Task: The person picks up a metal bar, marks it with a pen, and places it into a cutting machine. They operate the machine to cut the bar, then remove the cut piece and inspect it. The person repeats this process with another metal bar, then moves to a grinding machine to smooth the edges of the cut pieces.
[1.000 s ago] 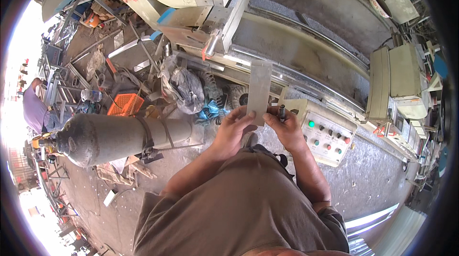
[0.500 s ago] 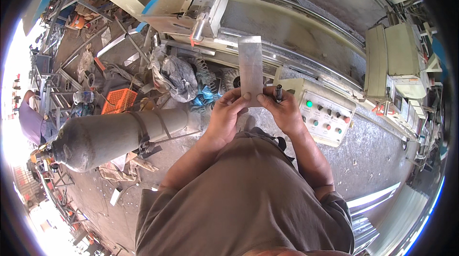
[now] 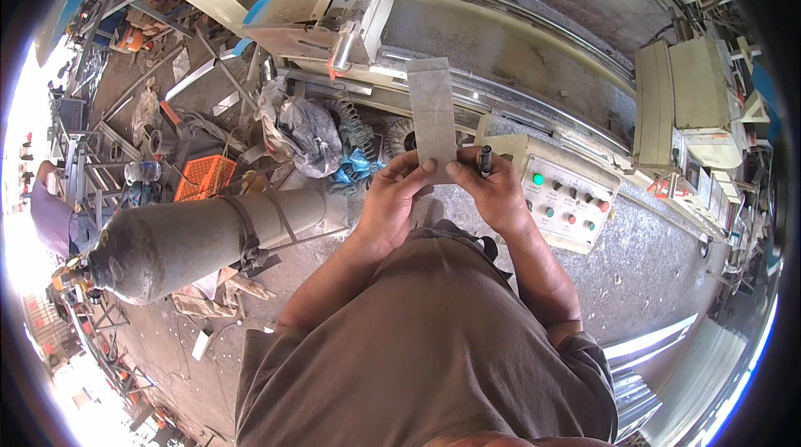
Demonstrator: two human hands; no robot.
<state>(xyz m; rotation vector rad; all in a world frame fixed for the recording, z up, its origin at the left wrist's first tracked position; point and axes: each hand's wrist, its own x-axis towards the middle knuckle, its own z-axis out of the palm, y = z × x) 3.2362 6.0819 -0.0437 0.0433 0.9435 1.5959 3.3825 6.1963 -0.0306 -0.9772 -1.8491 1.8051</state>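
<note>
A flat rectangular strip of grey sheet metal (image 3: pixel 432 113) is held up in front of my body by its lower end. My left hand (image 3: pixel 392 201) pinches the lower left corner, thumb on the near face. At the lower right corner, my right hand (image 3: pixel 494 195) grips the strip the same way. A black marker pen (image 3: pixel 486 160) also sticks up between the fingers of my right hand. Faint lines cross the strip's surface. Its far end leans a little to the left, in front of the machine's rail.
Right of my hands stands a control box (image 3: pixel 567 201) with a lit green button. A long machine bed (image 3: pixel 509 38) runs across the far side. On the left lie a grey gas cylinder (image 3: pixel 192 238), an orange crate (image 3: pixel 204 178) and metal scraps. A person (image 3: pixel 54 213) is at far left.
The strip's far end has tipped slightly to the left, and its face now looks duller, with crosswise lines showing more. Both hands keep their hold.
</note>
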